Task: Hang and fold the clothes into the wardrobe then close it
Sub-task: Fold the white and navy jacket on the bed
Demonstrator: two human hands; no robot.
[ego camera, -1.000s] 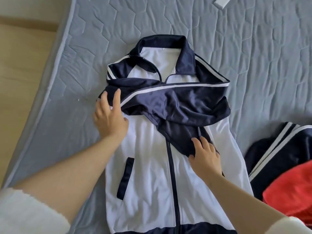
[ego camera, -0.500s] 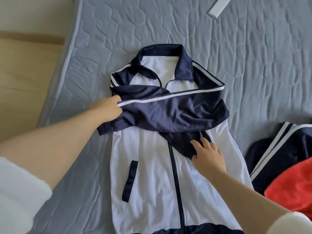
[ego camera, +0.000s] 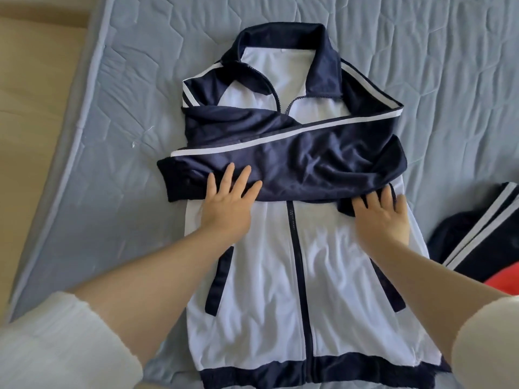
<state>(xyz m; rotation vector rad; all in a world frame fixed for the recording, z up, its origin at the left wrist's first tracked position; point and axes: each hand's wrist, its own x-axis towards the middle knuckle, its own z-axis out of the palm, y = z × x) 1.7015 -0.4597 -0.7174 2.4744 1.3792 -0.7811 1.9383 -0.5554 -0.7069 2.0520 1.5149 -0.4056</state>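
The jacket [ego camera: 252, 290], white in front with a navy collar [ego camera: 280, 35] and hem band [ego camera: 252, 377], lies face up and zipped, with the quilted grey mattress [ego camera: 126, 108] flat beneath it. Both navy sleeves [ego camera: 295, 164] are already crossed over the jacket's chest, one on top of the other, and a dark cuff sticks out past the jacket's left edge. The left hand [ego camera: 229, 204] lies flat on the jacket left of the zip [ego camera: 297, 276], its fingers straight and spread, the tips pressing the lower edge of the folded sleeve. The right hand [ego camera: 383, 217] lies flat on the jacket right of the zip, its fingers also apart and straight, resting on a dark fold of sleeve near the jacket's right edge. Neither hand pinches any cloth. To my eye the step in hand is smoothing the sleeves, so this fold is about half done: the body has yet to be doubled over from hem to collar. Well to the right of the jacket, apart from it, wait another navy garment [ego camera: 483, 242] with white stripes and a red garment [ego camera: 505, 279], both unfolded. No wardrobe shows anywhere around the jacket, so putting away, hanging and closing all seem to remain.
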